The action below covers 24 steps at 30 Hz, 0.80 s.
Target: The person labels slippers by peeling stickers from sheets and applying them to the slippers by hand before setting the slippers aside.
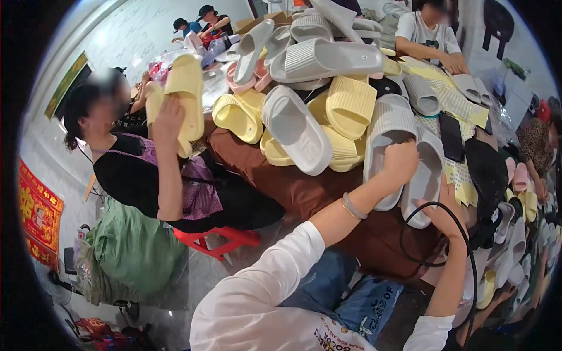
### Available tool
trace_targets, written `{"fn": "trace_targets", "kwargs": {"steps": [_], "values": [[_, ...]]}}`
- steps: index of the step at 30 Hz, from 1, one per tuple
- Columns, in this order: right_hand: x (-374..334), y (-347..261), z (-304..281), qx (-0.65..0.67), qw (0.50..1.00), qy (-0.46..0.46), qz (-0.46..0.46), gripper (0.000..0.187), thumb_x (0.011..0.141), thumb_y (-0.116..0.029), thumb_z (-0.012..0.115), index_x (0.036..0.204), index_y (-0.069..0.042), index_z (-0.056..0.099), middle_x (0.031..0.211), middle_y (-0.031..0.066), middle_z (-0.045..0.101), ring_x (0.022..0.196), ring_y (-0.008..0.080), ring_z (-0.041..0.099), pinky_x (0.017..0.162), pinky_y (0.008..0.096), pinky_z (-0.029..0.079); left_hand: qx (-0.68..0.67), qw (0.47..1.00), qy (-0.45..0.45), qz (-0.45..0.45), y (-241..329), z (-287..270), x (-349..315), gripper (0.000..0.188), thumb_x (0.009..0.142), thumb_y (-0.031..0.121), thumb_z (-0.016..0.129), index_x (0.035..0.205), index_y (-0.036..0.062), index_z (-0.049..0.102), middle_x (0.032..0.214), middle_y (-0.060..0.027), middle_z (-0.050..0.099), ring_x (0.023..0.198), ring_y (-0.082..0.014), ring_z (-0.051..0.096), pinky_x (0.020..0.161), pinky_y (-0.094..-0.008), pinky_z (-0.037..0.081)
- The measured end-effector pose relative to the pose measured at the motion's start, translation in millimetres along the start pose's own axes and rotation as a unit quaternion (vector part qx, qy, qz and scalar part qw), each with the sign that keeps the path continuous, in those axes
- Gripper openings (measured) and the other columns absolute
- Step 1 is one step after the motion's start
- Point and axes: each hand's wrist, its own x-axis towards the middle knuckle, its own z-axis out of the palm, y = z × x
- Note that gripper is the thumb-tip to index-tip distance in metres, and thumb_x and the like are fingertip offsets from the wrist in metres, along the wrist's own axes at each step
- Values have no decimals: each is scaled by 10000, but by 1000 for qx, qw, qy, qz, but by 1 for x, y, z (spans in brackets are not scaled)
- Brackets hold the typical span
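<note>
L hand point(400, 162) grips grey slipper point(387, 131) — R hand point(443, 212) holds 2nd grey slipper point(426, 175), black cable point(430, 234) nearby.

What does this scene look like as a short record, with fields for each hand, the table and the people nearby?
left hand: grips the grey slide sandal
right hand: on a second grey sandal, a black cable looping over it
table: brown-covered, heaped with grey and yellow slides
nearby: a seated person in a black top lifts a yellow slide; another in white sits across
</note>
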Motion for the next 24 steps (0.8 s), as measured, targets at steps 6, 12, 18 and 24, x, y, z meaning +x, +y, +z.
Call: {"fn": "trace_targets", "kwargs": {"steps": [6, 12, 18, 24], "values": [[-1, 1, 1, 9, 1000, 3, 5, 900, 712, -386, 663, 1348, 31, 182, 1183, 264, 389, 1044, 428, 473, 859, 418, 412, -5, 1000, -10, 0, 0, -1, 0, 229, 783, 249, 584, 814, 24, 555, 654, -142, 617, 624, -301, 627, 562, -382, 493], [-2, 1, 1, 20, 1000, 1, 0, 885, 719, -400, 651, 1354, 10, 191, 1141, 243, 404, 1022, 416, 479, 842, 423, 411, 8, 1000, -17, 7, 0, -3, -1, 249, 790, 261, 579, 842, 19, 552, 657, -139, 620, 616, -297, 627, 563, -380, 493], [-3, 1, 1, 13, 1000, 9, -10, 850, 734, -398, 637, 1351, 2, 211, 1121, 224, 412, 1010, 403, 488, 826, 421, 417, 10, 1000, -14, -2, 2, -4, 0, 252, 794, 266, 576, 843, 20, 553, 660, -137, 622, 626, -294, 630, 563, -377, 492], [0, 5, 3, -15, 1000, -1, -7, 761, 789, -359, 599, 1353, -23, 214, 1089, 198, 398, 963, 388, 503, 798, 422, 431, -2, 1000, -11, 11, -1, -4, -1, 250, 793, 261, 576, 837, 17, 547, 661, -144, 621, 625, -297, 628, 560, -375, 489]]}}
